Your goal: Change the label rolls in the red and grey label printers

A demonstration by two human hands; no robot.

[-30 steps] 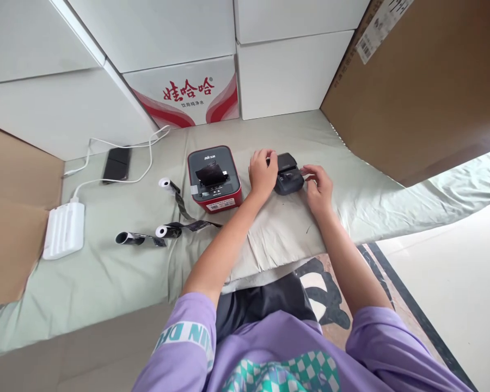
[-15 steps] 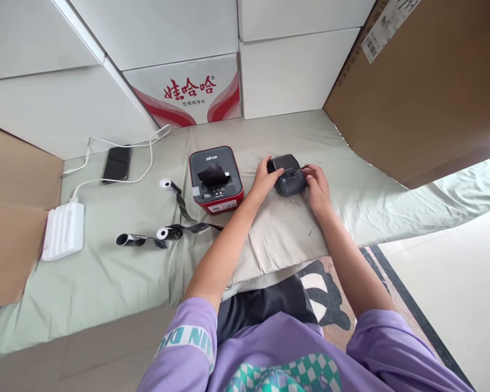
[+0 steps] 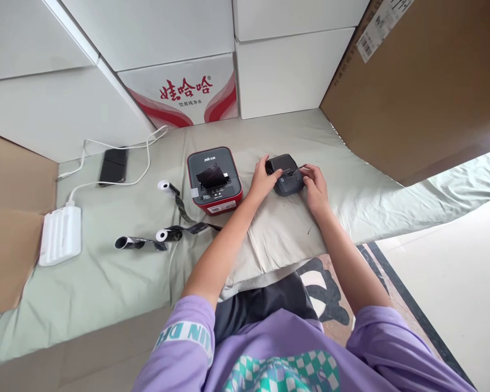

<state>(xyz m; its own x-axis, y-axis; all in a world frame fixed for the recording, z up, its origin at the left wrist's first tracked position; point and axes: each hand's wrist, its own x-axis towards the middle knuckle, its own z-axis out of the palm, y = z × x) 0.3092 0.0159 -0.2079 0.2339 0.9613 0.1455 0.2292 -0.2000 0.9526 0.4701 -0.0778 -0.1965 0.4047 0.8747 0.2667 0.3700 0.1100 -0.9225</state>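
Observation:
A small dark grey device with rounded corners, like a portable printer (image 3: 288, 184), lies on the cloth in front of me. My left hand (image 3: 264, 177) grips its left side, thumb across the top. At its right edge my right hand (image 3: 313, 185) pinches a thin dark strip (image 3: 304, 166) that rises from the device's top. Left of my left hand stands a red and black printer (image 3: 215, 179), with a piece of black paper (image 3: 211, 176) sticking out of its slot.
Partly unrolled paper rolls (image 3: 163, 235) lie on the left of the cloth. Farther left are a black phone (image 3: 113, 165), a white cable (image 3: 149, 155) and a white charger block (image 3: 61, 235). White boxes (image 3: 286, 76) line the back; a cardboard box (image 3: 416, 92) stands at right.
The view has shifted slightly, so everything sits a little farther left. Both hands keep their places on the small device and the strip.

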